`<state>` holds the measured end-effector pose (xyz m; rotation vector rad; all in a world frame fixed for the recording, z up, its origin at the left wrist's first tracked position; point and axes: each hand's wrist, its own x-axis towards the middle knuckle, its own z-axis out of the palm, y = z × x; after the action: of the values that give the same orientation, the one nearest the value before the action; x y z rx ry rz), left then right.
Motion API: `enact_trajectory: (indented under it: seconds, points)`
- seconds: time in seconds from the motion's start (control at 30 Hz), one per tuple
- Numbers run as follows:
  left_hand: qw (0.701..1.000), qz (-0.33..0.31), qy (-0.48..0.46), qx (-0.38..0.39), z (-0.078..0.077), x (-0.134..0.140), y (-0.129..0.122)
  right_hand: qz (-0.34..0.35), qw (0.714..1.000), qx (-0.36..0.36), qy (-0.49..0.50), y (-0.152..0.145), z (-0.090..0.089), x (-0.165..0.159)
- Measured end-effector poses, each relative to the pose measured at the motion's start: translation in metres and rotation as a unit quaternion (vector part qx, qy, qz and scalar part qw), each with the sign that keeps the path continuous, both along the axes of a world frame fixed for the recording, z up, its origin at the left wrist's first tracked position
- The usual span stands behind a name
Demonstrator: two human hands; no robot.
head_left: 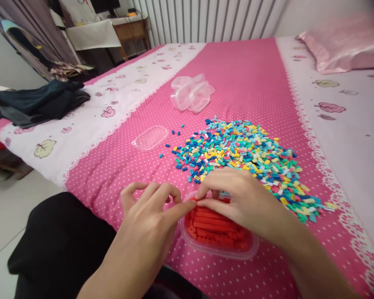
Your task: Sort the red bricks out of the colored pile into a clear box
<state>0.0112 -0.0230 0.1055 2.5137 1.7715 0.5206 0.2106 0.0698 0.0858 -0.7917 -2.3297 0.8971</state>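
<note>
A clear plastic container [237, 254] stands on the bed close in front of me, packed with red strips and ridged red pieces [216, 226]. My left hand [149, 222] reaches over its left side, the thumb tip against the red at the far left corner and the other fingers bent and spread. From the right, my right hand [233, 193] covers the far part of the container. Its thumb and fingertips pinch a small red piece [193, 200] at that same corner, mostly hidden by the fingertips.
Beyond the container spreads a pile of small multicoloured plastic blocks [237, 153]. A clear lid [151, 138] lies left of the pile, and several clear containers [191, 93] are heaped farther back. Dark clothes [40, 101] lie at the bed's left edge; a pink pillow [345, 45] is far right.
</note>
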Motion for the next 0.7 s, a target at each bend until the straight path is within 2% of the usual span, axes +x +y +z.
enact_trajectory:
  seconds: [0.27, 0.5, 0.7]
  points:
    - [0.999, 0.026, -0.018, 0.001, 0.002, -0.012, -0.003, 0.009, 0.997, 0.05, -0.051, -0.001, -0.005, -0.005]
    - [0.999, 0.004, -0.044, 0.011, -0.005, -0.008, -0.004, 0.009, 0.999, 0.021, -0.023, 0.0, -0.002, -0.005]
    - [0.998, -0.011, -0.055, 0.027, -0.009, -0.001, -0.002, -0.022, 1.0, 0.008, 0.008, 0.004, 0.006, 0.009]
